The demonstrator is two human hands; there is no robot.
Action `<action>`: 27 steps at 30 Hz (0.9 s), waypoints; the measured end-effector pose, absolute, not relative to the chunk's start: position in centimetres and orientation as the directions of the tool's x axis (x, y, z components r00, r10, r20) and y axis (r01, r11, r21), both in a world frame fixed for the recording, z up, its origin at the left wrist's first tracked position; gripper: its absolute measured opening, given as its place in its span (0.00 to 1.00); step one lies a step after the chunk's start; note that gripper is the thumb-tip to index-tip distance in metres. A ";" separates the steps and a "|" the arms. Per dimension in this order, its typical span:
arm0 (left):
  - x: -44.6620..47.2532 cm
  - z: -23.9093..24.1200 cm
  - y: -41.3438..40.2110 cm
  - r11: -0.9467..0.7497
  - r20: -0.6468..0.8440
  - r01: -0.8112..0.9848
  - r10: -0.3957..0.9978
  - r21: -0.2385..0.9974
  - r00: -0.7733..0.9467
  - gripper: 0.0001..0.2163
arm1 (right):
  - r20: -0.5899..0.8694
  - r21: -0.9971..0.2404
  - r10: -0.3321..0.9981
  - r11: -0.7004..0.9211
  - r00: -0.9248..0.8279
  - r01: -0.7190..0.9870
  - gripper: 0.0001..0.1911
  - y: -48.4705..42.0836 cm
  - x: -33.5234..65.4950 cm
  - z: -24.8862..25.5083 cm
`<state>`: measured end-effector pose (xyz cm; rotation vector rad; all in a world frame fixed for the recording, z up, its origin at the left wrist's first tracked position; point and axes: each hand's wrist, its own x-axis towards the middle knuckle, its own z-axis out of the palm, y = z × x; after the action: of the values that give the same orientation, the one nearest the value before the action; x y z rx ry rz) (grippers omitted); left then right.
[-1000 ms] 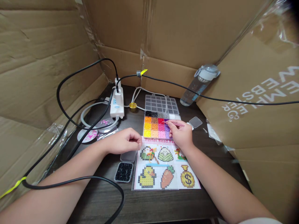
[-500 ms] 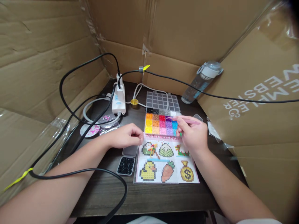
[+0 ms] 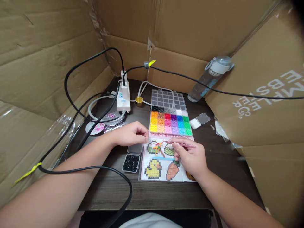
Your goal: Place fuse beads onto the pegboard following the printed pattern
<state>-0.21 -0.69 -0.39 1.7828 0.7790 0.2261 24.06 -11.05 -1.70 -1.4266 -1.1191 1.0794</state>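
Note:
My right hand [image 3: 190, 156] pinches pink tweezers [image 3: 182, 144], their tip over the top row of pictures on the bead pattern sheet [image 3: 161, 172]. That sheet lies flat on the dark wooden table [image 3: 154, 196] and shows a duck and a carrot. My left hand [image 3: 131, 134] rests in a loose fist at the sheet's upper left corner, fingers curled on its edge. A sorted bead box [image 3: 169, 122] with many coloured compartments sits just behind the sheet, its clear lid open. A small open case of black beads [image 3: 131, 163] lies under my left wrist.
Cardboard walls enclose the table on three sides. A white power strip [image 3: 123, 98] with black cables, a gold cap [image 3: 139, 100], a water bottle [image 3: 209, 79], a small white case [image 3: 195, 123] with its lid and a round pink bead piece [image 3: 96, 128] lie around.
My right hand drew the tweezers back from the bead box down onto the pattern sheet. The left hand stayed put. The view tilted, so everything shifted up in frame.

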 end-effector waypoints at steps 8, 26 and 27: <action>0.0 -0.3 -0.7 -0.166 -0.222 0.388 0.595 0.907 0.772 0.12 | -0.086 -0.988 0.988 -0.101 0.126 0.120 0.10 -10.8 23.9 -1.8; 0.0 -0.3 -0.7 -0.165 -0.187 0.343 0.587 0.925 0.788 0.11 | -0.116 -0.979 0.987 -0.133 0.114 0.156 0.11 -10.6 23.8 -1.9; 0.0 -0.4 -0.7 -0.158 -0.195 0.346 0.587 0.925 0.786 0.11 | -0.118 -0.979 0.987 -0.134 0.109 0.153 0.11 -10.6 23.8 -1.9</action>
<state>0.02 -0.66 -0.36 1.7684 0.7265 0.2470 23.83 -10.58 -1.90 -1.4673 -1.1870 1.1458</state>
